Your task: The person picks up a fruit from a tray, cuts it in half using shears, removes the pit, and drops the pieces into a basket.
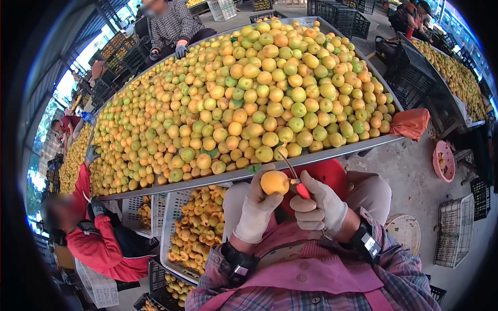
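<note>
My left hand (252, 210), in a whitish work glove, is closed around a yellow-orange apricot (275, 183) just in front of the table's near edge. My right hand (322, 203), gloved too, grips a small red-handled knife (302, 190). Its thin, curved metal blade points up and away, close beside the apricot's right side. Beyond both hands, a heap of apricots (259, 93) in yellow, orange and green covers the metal-edged table (244, 175).
Left of my knees, a white crate (167, 228) holds opened apricots. A red basin (332, 176) sits at my lap. One person in red (111, 241) works at left; another sits across the table. An orange cloth (410, 123) hangs at the right corner, near a pink basin (444, 160).
</note>
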Tool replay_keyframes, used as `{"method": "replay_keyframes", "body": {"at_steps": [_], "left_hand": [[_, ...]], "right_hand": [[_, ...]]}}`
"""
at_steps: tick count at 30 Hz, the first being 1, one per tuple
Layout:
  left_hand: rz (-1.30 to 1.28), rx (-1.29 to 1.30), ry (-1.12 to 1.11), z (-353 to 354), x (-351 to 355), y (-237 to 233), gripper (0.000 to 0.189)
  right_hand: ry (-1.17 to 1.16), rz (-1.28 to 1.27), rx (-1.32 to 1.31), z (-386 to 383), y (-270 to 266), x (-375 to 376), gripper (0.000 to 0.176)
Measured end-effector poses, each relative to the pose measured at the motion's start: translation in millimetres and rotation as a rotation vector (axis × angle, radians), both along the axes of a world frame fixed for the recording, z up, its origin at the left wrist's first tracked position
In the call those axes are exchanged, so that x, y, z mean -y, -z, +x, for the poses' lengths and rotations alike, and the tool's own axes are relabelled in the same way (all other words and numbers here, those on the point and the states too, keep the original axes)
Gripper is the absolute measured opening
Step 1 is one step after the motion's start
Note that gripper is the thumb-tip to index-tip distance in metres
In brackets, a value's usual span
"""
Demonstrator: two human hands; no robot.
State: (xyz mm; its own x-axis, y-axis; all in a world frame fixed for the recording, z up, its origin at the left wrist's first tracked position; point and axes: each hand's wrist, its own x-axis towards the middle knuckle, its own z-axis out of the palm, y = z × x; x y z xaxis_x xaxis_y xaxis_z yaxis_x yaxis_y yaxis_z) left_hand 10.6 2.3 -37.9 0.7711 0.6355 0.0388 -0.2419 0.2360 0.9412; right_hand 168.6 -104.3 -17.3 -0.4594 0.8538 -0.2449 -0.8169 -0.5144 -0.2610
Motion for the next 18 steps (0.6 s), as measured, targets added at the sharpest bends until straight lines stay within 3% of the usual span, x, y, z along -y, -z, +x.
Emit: {"method": "replay_keyframes", "body": {"at_steps": [4,6,7,9,14,18], "left_hand": [[-0.233,0.06,0.048,0,-3,2,0.072],[-0.339,0.076,0.023,1,-1,1,0.065],[-0.337,0.08,0.023,1,-1,2,0.065],[-0.389,0.077,0.06,0,-3,9,0.059],[-0.354,0.001,0.106,5,-5,17,0.055],[-0.307,-0.055,0.101,12,3,1,0.053]], "right_hand": [[0.142,-0.023,0.181,-2,-8,8,0.064],[0.406,0.078,1.063,0,-4,7,0.041],[0.406,0.081,1.067,3,0,8,0.041],[0.434,0.293,1.411,7,6,12,0.026],[0.5,0.508,1.703,5,17,17,0.024],[0.502,0.516,1.83,2,28,17,0.024]]}}
